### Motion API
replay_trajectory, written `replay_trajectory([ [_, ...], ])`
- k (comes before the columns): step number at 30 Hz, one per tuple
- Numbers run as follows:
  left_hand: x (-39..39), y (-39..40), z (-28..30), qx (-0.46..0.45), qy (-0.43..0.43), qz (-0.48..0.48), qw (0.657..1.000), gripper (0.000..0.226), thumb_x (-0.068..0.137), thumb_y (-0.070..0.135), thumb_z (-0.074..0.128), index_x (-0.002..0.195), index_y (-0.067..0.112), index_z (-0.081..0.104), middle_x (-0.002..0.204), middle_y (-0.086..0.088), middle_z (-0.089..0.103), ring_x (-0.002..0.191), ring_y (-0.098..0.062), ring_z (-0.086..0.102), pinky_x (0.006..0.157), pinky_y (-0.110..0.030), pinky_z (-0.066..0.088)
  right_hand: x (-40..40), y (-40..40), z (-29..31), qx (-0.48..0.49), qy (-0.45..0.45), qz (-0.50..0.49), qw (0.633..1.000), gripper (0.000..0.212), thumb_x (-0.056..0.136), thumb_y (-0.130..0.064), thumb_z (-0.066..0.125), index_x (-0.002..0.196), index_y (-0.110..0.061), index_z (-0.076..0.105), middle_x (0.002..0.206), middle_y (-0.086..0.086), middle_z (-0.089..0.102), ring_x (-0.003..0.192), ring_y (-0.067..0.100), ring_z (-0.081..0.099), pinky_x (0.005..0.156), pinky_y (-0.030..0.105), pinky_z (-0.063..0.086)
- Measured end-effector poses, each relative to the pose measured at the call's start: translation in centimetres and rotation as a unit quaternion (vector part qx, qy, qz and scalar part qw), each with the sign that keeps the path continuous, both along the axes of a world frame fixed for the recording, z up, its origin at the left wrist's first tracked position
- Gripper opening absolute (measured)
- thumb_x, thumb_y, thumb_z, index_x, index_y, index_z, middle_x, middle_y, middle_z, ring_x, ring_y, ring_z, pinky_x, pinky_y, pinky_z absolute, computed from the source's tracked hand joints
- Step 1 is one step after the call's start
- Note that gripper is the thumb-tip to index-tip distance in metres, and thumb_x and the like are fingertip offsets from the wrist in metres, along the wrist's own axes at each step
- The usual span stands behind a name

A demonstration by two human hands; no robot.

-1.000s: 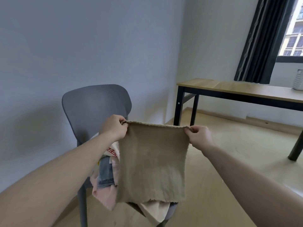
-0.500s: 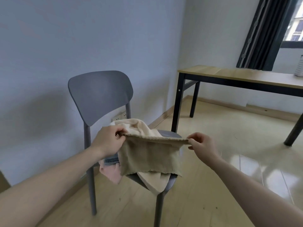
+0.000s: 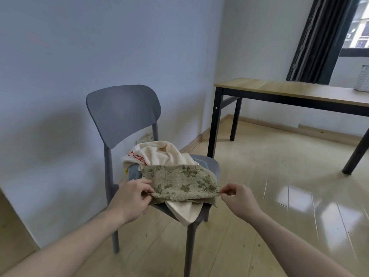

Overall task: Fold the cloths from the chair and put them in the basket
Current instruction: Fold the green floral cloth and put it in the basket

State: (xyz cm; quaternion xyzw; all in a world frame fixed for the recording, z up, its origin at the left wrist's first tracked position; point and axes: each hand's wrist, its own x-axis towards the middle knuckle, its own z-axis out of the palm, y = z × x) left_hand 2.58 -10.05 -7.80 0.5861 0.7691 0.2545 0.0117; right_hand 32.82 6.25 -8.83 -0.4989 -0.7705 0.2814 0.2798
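A green cloth with a leaf pattern [image 3: 180, 181] lies spread over the pile on the grey chair [image 3: 123, 110], folded over along its near edge. My left hand [image 3: 132, 197] pinches its near left corner and my right hand [image 3: 237, 198] pinches its near right corner. Under it lie a cream towel [image 3: 159, 153] with red print and a grey-blue cloth [image 3: 134, 172]. A cream cloth end [image 3: 184, 211] hangs off the seat front. The white basket [image 3: 362, 78] stands on the table at the far right edge, partly cut off.
A wooden table with black legs [image 3: 289, 90] stands to the right of the chair. A dark curtain [image 3: 319, 39] hangs by the window behind it. The chair stands against a pale wall [image 3: 60, 56] with a socket behind it. The wood floor [image 3: 279, 196] stretches to the right.
Both hands have come down with the green cloth from an upright hold in the air. It now rests on the chair's pile, patterned side up.
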Motion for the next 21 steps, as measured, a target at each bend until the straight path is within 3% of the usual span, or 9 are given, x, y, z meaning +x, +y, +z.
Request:
replay_trajectory([
  [4, 0.7, -0.6, 0.3, -0.043, 0.052, 0.022, 0.998, 0.019, 0.081, 0.054, 0.064, 0.091, 0.042, 0.076, 0.126, 0.029, 0.060, 0.108, -0.003, 0.045, 0.092, -0.035, 0.049, 0.2, -0.2, -0.6, -0.057, -0.053, 0.030, 0.997, 0.016, 0.088, -0.020, 0.066, 0.089, -0.029, 0.080, 0.092, -0.014, 0.074, 0.095, 0.005, 0.068, 0.071, 0.018, 0.047],
  [8, 3.2, 0.6, 2.5, 0.025, 0.018, 0.008, 0.999, 0.035, 0.078, 0.059, 0.060, 0.104, 0.039, 0.073, 0.124, 0.032, 0.055, 0.116, 0.002, 0.042, 0.100, -0.036, 0.041, -0.5, 0.7, -0.6, -0.093, -0.002, -0.002, 0.996, 0.017, 0.091, -0.024, 0.063, 0.102, -0.026, 0.076, 0.102, -0.010, 0.073, 0.102, 0.011, 0.068, 0.077, 0.025, 0.050],
  [11, 5.8, 2.8, 2.9, 0.022, 0.008, -0.042, 0.999, 0.048, 0.085, 0.055, 0.056, 0.130, 0.039, 0.062, 0.147, 0.021, 0.046, 0.136, -0.004, 0.033, 0.114, -0.032, 0.030, -2.0, 1.5, 0.0, -0.167, 0.092, -0.053, 0.980, 0.037, 0.096, -0.033, 0.067, 0.131, -0.022, 0.061, 0.119, -0.004, 0.068, 0.101, 0.014, 0.066, 0.081, 0.031, 0.053],
  [14, 7.5, 4.2, 0.6, -0.063, 0.039, -0.063, 0.995, 0.066, 0.093, 0.062, 0.041, 0.155, 0.043, 0.032, 0.168, 0.015, 0.012, 0.154, -0.011, 0.001, 0.125, -0.040, 0.005, -3.7, 1.8, -0.2, -0.289, 0.156, -0.055, 0.943, 0.058, 0.096, -0.037, 0.069, 0.147, -0.019, 0.047, 0.124, 0.002, 0.064, 0.095, 0.013, 0.067, 0.074, 0.032, 0.059],
  [17, 8.0, 4.7, -1.8, -0.122, 0.102, -0.078, 0.984, 0.071, 0.096, 0.069, 0.025, 0.160, 0.041, 0.015, 0.170, 0.011, -0.007, 0.155, -0.014, -0.019, 0.127, -0.043, -0.009, -4.6, 2.3, -0.6, -0.344, 0.164, -0.063, 0.922, 0.054, 0.093, -0.040, 0.072, 0.139, -0.019, 0.052, 0.119, 0.004, 0.067, 0.098, 0.017, 0.069, 0.073, 0.032, 0.060],
  [21, 7.8, 5.1, -2.9, -0.120, 0.114, -0.079, 0.983, 0.071, 0.097, 0.069, 0.019, 0.161, 0.040, 0.014, 0.171, 0.010, -0.007, 0.155, -0.013, -0.019, 0.127, -0.042, -0.011, -5.0, 3.0, -0.9, -0.367, 0.166, -0.075, 0.912, 0.034, 0.092, -0.036, 0.077, 0.113, -0.014, 0.061, 0.104, 0.008, 0.073, 0.088, 0.022, 0.074, 0.058, 0.030, 0.059],
])
